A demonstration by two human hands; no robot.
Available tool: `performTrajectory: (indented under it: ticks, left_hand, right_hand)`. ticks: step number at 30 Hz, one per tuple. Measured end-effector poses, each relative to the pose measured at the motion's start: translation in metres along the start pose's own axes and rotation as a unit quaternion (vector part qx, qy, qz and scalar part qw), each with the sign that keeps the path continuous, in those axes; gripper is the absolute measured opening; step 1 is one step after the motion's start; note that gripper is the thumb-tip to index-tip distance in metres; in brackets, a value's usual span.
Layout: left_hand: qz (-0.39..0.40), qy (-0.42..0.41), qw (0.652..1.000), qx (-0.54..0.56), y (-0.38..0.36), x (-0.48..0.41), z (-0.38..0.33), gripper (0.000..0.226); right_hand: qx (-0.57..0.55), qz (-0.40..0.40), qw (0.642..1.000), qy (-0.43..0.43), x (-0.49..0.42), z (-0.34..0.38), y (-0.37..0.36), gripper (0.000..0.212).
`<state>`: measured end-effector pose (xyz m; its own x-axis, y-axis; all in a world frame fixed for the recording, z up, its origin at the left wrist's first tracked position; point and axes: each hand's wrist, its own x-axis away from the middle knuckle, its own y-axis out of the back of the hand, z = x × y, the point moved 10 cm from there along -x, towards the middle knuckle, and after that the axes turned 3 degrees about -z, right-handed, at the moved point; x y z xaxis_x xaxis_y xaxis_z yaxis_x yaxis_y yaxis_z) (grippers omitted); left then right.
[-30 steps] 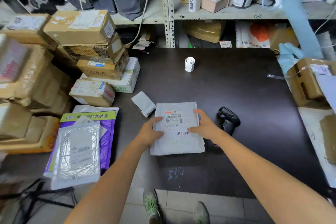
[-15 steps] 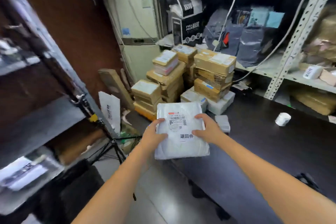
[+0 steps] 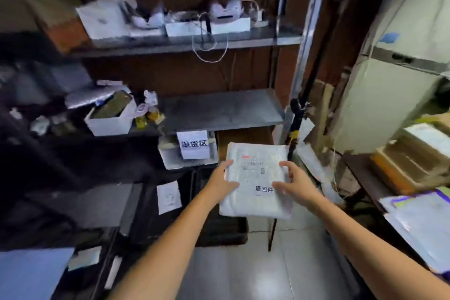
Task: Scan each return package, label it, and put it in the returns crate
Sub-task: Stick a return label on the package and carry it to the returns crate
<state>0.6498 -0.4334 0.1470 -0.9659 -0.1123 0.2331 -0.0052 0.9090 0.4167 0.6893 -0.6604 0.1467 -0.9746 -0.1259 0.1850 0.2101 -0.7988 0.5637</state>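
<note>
Head view: white crate [image 3: 168, 157] with a paper sign [image 3: 194, 144] sits under the shelf [image 3: 219, 110]. My left grip [image 3: 220, 184] clamps the left edge of the package [image 3: 254, 202]. It's held in the air above the floor, label up, just right of the crate. My right grip [image 3: 295, 184] clamps its right edge.

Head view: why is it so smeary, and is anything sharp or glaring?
Head view: blur smears the shelves, worst at the left edge; the package, held by left hand and right hand, is sharpest, though its barcode is fuzzy; a soft glare patch sits on the floor.
</note>
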Motion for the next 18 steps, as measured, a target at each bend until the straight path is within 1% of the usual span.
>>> performTrajectory:
  ticks: [3, 5, 9, 13, 18]
  left_hand:
    - [-0.039, 0.032, 0.998, 0.03, 0.075, -0.004, 0.056, 0.069]
    - [-0.066, 0.065, 0.995, 0.046, 0.117, -0.004, 0.095, 0.07]
    - [-0.123, 0.113, 0.984, 0.069, 0.184, -0.005, 0.165, 0.073]
    - [-0.17, 0.158, 0.967, 0.106, 0.225, -0.022, 0.227, 0.077]
    - [-0.187, 0.215, 0.951, 0.118, 0.258, -0.078, 0.308, 0.079]
  right_hand:
    - [0.003, 0.044, 0.999, 0.021, -0.023, 0.051, -0.082, 0.062]
    - [0.01, 0.072, 0.997, 0.036, -0.036, 0.08, -0.131, 0.067]
    - [0.016, 0.14, 0.989, 0.039, -0.063, 0.118, -0.219, 0.072]
    - [0.036, 0.195, 0.979, 0.043, -0.101, 0.131, -0.298, 0.071]
    - [0.068, 0.238, 0.968, 0.038, -0.167, 0.126, -0.387, 0.069]
